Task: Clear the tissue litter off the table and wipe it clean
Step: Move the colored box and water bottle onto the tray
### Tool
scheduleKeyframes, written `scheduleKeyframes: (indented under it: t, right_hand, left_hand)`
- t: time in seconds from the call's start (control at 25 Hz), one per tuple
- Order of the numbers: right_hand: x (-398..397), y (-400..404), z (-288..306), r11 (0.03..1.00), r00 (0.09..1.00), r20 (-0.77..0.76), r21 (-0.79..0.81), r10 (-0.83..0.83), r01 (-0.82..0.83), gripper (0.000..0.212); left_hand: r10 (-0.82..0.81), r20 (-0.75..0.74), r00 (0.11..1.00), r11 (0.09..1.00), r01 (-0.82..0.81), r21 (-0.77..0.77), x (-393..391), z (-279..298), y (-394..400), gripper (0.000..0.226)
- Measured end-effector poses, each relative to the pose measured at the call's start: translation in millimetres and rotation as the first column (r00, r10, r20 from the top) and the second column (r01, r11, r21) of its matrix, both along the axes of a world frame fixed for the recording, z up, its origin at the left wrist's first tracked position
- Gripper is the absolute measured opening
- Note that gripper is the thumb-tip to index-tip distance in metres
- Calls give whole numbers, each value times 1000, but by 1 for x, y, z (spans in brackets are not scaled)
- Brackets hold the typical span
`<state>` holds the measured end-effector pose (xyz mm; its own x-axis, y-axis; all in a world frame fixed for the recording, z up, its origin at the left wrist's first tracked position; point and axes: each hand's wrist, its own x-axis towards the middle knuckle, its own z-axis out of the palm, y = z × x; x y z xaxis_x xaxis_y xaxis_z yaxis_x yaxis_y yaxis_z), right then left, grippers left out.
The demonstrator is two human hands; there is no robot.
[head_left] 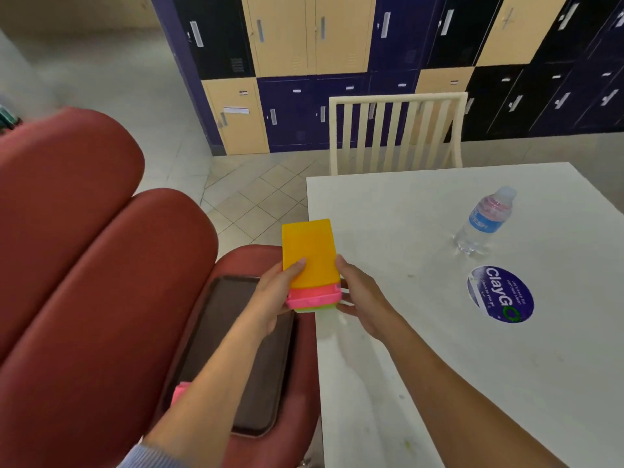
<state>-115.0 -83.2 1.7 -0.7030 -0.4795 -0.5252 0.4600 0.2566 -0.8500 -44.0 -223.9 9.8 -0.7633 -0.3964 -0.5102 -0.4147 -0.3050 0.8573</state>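
Observation:
A stack of folded cleaning cloths (309, 255), orange on top with pink and green beneath, is held over the left edge of the white table (506, 383). My left hand (273, 295) grips the stack's left side, thumb on the orange cloth. My right hand (363, 298) holds its right side, fingers under the stack. I see no tissue litter on the table; faint stains mark its surface.
A clear water bottle (484, 222) stands on the table's far right, near a round blue sticker (499, 293). A dark tray (243, 352) and something pink (180, 391) lie on the red sofa (84, 265) at left. A cream chair (395, 133) stands behind the table, lockers beyond.

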Motion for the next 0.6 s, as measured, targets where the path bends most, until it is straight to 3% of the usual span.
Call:
scheduleKeyframes:
  t: [0.2, 0.6]
  right_hand:
    - [39, -28, 0, 997, 998, -1, -32, 69, -69, 36]
    - [93, -118, -49, 994, 994, 50, -49, 102, -99, 38]
  left_hand:
    - [45, -12, 999, 999, -45, -5, 45, -1, -29, 31]
    - [-1, 11, 1000, 1000, 1, 9, 102, -47, -129, 28]
